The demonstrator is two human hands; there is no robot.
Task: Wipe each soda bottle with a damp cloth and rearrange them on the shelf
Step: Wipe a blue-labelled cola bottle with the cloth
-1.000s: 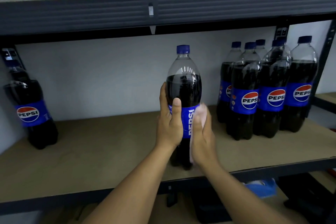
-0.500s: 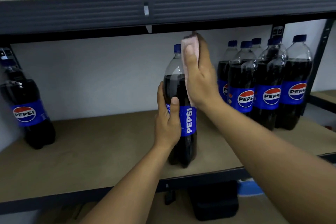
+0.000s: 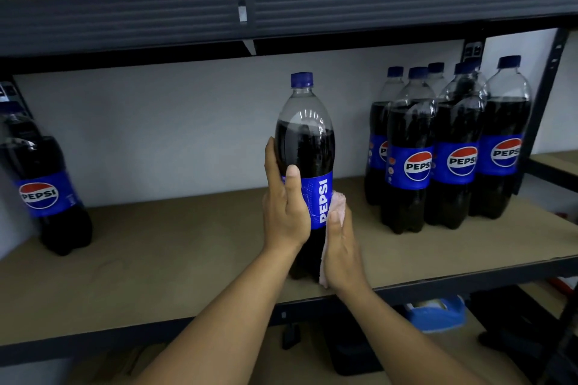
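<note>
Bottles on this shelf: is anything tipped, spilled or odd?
Nothing stands out. The held bottle, the left bottles and the right group are all upright, and no spill shows on the shelf.

The bottle (image 3: 305,141) in my left hand (image 3: 283,212) reads PEPSI in white, running up its blue label. Right of it, three front bottles (image 3: 459,162) carry round PEPSI logos; far left, a lone bottle (image 3: 39,194) does too.

Right hand (image 3: 342,247) with pink cloth (image 3: 337,201): moved from bottle (image 3: 305,150) neck down to lower label side.
</note>
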